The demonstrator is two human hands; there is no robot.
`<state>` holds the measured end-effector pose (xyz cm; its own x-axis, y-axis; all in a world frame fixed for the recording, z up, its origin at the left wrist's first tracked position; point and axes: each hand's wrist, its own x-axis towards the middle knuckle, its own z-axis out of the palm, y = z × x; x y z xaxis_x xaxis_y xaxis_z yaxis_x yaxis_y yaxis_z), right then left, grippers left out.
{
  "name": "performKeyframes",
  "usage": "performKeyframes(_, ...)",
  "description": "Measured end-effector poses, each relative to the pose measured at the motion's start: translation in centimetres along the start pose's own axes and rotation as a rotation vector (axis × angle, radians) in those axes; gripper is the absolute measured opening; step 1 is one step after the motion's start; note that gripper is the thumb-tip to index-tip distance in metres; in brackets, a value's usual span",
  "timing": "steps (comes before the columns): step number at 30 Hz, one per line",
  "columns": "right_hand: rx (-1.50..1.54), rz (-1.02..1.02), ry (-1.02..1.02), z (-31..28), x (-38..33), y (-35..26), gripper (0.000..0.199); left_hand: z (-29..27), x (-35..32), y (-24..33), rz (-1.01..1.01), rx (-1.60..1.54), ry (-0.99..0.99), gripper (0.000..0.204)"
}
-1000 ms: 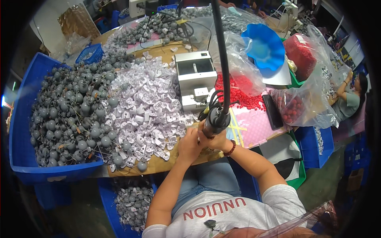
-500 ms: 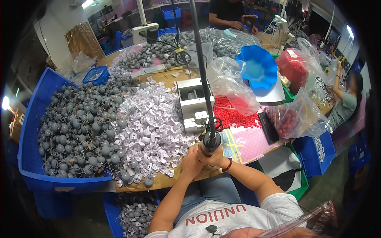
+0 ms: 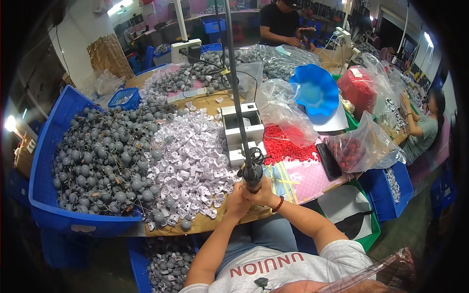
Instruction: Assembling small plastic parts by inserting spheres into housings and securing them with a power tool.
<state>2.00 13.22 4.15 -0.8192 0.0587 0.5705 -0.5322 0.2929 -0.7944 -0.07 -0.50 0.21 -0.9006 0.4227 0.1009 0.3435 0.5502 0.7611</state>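
As the head view shows it, the left hand (image 3: 238, 201) and right hand (image 3: 264, 194) are drawn together, fingers curled, beneath one dark hanging tool (image 3: 252, 175); what the fingers enclose is hidden, so I cannot tell whether either grasps anything. Much seems left to do: loose white plastic parts (image 3: 193, 166) lie heaped just ahead-left of the left hand, and grey round parts (image 3: 107, 166) lie farther left, filling a large blue bin (image 3: 39, 180). Below-left of that hand, a lower bin holds mixed grey and white pieces (image 3: 168, 263), perhaps finished ones, though that is unclear. All these, and the small red pieces (image 3: 288, 146) ahead-right of the right hand, are too many to count. Ahead stands one white boxy device (image 3: 254, 134); to the right of the right hand, one phone (image 3: 329, 161) and, farther ahead, one scalloped blue bowl (image 3: 317, 88).
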Motion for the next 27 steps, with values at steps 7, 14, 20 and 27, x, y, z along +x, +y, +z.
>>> performKeyframes(7, 0.019, 0.015, 0.018, 0.4, -0.4, 0.4, 0.068, 0.4, -0.2, -0.6, 0.029, -0.011, 0.015, 0.034)
performKeyframes(14, -0.005, 0.034, 0.030, 0.4, -0.2, 1.1, 0.073, 0.6, -0.5, -0.5, 0.035, 0.031, 0.059, 0.036)
performKeyframes(20, 0.047, 0.082, 0.129, -1.1, 1.4, 0.9, 0.058, 0.7, -0.7, -0.2, 0.098, 0.106, 0.104, 0.034)
performKeyframes(27, 0.147, 0.350, 0.501, -7.6, 6.8, 7.7, 0.053, 0.7, -0.7, -0.4, 0.050, 0.192, 0.067, 0.040)
